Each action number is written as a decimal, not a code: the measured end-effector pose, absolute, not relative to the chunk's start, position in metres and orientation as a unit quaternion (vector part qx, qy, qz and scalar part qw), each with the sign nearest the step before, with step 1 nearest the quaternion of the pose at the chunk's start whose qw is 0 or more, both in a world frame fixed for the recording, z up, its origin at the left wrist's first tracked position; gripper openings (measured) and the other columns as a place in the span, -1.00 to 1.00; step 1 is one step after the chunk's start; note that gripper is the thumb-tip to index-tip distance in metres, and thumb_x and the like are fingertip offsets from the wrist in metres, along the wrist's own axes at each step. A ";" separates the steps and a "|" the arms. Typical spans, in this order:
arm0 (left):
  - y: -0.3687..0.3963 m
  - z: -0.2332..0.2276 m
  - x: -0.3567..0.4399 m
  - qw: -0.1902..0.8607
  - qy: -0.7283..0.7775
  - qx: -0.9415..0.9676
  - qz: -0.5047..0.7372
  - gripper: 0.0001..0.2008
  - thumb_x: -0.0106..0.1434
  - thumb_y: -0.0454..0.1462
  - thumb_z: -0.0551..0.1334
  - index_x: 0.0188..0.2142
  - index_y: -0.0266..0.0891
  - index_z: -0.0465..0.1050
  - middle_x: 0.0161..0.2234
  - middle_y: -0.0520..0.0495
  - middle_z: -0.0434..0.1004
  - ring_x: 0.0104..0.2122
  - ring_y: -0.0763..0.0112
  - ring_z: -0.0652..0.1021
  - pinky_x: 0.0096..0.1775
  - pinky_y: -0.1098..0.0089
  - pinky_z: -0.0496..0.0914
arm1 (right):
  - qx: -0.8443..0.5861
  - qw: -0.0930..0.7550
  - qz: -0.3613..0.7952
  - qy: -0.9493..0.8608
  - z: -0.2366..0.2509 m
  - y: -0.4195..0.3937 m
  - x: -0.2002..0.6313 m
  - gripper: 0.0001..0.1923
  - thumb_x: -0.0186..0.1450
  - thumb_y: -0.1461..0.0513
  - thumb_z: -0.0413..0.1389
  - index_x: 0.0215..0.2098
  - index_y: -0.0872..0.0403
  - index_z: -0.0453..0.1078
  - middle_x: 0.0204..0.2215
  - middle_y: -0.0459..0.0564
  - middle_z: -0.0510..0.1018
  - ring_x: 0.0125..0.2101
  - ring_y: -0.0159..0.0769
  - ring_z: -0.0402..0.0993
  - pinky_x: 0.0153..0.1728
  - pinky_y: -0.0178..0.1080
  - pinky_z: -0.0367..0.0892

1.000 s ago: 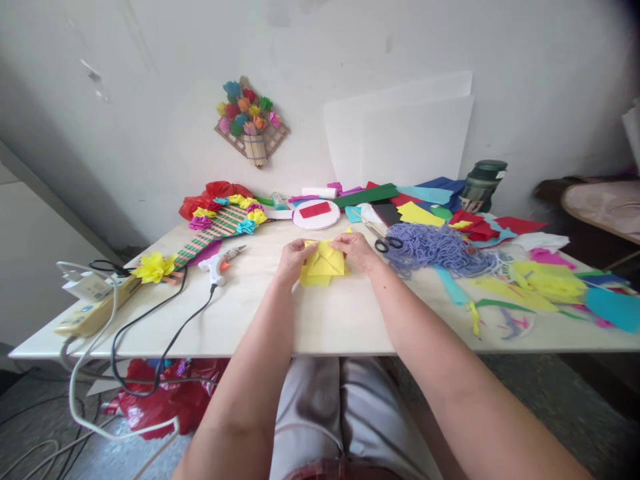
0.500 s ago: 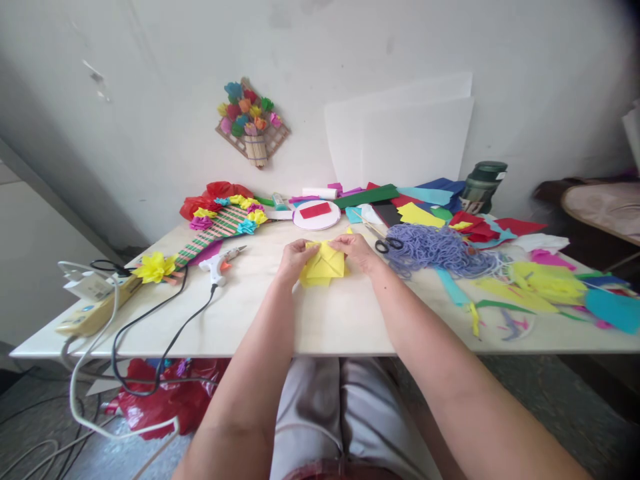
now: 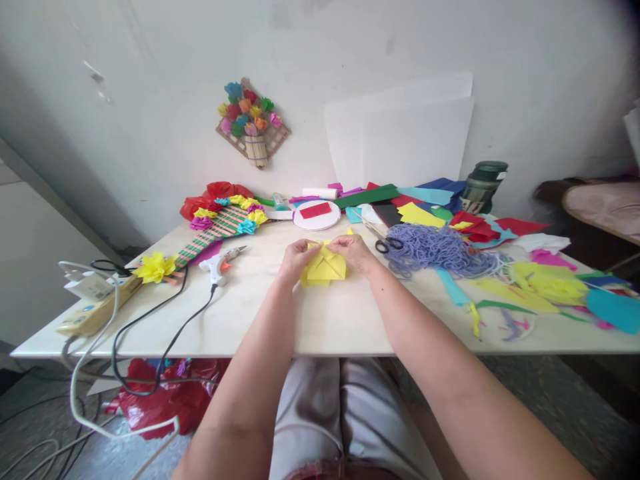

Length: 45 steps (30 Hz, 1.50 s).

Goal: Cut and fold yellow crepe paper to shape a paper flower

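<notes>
Creased, folded yellow paper (image 3: 327, 269) is held between my two hands, just above the middle of the table. My left hand (image 3: 296, 259) pinches its upper left edge between thumb and fingers. On the upper right side, my right hand (image 3: 355, 252) grips it the same way. Fold lines run across the paper, and a second yellow layer shows beneath it. Behind my hands lies a white oval disc (image 3: 303, 219) with a red rectangle (image 3: 315, 211) on it. A white glue gun (image 3: 215, 268) rests to the left of my left hand.
Right of my hands are black scissors (image 3: 389, 245), a heap of purple yarn (image 3: 440, 252) and coloured paper scraps (image 3: 537, 283). A dark green bottle (image 3: 483, 187) stands at the back. Left are a flower-decorated woven piece (image 3: 220, 227) and a power strip (image 3: 93, 315) with cables.
Both hands keep their pinch on the yellow paper. The paper has shifted very slightly to the right; everything else stays in place.
</notes>
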<state>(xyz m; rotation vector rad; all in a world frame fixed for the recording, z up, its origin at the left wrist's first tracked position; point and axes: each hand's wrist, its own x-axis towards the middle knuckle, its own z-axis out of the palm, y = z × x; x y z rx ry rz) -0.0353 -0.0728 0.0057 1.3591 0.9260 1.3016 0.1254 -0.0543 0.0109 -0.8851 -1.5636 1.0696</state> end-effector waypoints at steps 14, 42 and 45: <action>-0.071 0.005 -0.036 0.442 0.425 0.576 0.540 -0.69 -0.05 -0.07 0.24 -0.53 -0.29 0.30 -0.67 0.11 0.23 -0.67 0.64 0.23 -0.60 0.55 0.08 | -0.357 0.498 0.465 -0.639 0.004 -0.047 0.128 -0.79 -0.06 0.15 0.16 -0.55 0.15 0.42 -0.61 -0.10 0.45 -0.58 -0.40 0.31 -0.49 -0.33 0.23; -0.064 0.003 -0.034 0.429 0.453 0.544 0.560 -0.71 -0.13 -0.13 0.29 -0.51 -0.30 0.34 -0.63 0.04 0.39 -0.63 0.53 0.39 -0.57 0.52 0.24 | -0.386 0.465 0.469 -0.644 0.013 -0.057 0.127 -0.73 -0.02 0.08 0.14 -0.54 0.15 0.41 -0.68 -0.13 0.39 -0.66 -0.45 0.22 -0.65 -0.38 0.11; -0.067 0.004 -0.033 0.452 0.443 0.535 0.559 -0.70 -0.15 -0.13 0.31 -0.49 -0.31 0.36 -0.61 0.01 0.42 -0.60 0.49 0.42 -0.54 0.50 0.28 | -0.403 0.465 0.450 -0.648 0.012 -0.055 0.128 -0.72 -0.03 0.07 0.15 -0.55 0.15 0.41 -0.70 -0.13 0.38 -0.67 -0.46 0.21 -0.66 -0.38 0.10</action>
